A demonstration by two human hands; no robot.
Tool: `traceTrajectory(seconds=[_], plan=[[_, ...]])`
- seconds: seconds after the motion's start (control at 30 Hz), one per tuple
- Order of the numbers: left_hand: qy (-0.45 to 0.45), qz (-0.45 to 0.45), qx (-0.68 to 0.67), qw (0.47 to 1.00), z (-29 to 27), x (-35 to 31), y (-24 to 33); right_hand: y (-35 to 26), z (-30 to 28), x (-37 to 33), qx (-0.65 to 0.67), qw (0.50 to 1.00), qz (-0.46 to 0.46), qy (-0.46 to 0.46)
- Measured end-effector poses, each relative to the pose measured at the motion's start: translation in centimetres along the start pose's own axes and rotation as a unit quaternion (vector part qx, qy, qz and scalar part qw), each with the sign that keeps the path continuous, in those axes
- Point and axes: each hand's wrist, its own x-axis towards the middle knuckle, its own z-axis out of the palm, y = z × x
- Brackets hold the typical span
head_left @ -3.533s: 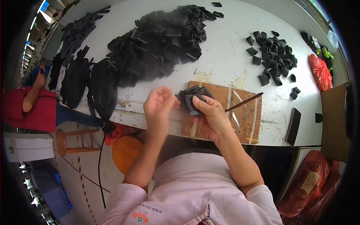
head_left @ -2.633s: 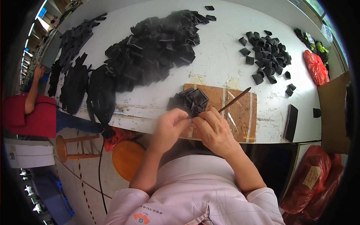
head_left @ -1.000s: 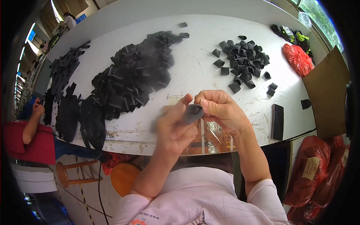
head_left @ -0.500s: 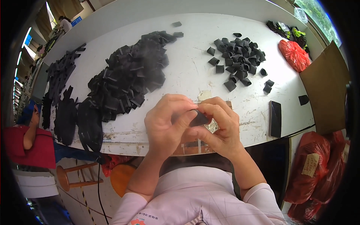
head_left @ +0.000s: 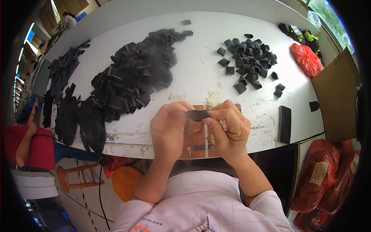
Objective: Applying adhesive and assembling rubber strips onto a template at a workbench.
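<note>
The left hand and right hand pinch a small black cloth band by its ends, longways left to right, above the brown board at the near edge of the white table.

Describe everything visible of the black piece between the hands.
The black piece looks like soft fabric, narrow and slightly bent from this angle. It stretches crosswise, held up over the brown board. Its left end is in the left hand; the right hand pinches the other. Both ends are partly hidden.
</note>
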Motion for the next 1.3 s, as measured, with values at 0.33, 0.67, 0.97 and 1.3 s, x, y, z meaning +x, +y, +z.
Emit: traceTrajectory(seconds=[0.33, 0.67, 0.97, 1.3], plan=[[0.022, -0.14, 0.206, 0.968, 1.2, 0.7, 1.7, -0.9, -1.2, 0.9, 0.027, 0.996, 0.064, -0.058], [-0.009, -0.201, 0.094, 0.975, 0.9, 0.7, 1.8, -0.2, -0.8, 0.6, 0.123, 0.984, 0.113, -0.061], [-0.116, -0.324, -0.524, 0.779, -1.0, -0.4, -1.1, -0.1, -0.3, 0.0, 0.019, 0.999, 0.016, -0.031], [-0.086, 0.052, 0.313, 0.945, 0.5, 1.3, 2.1, 0.5, -1.4, 0.9, 0.075, 0.989, 0.063, -0.109]])
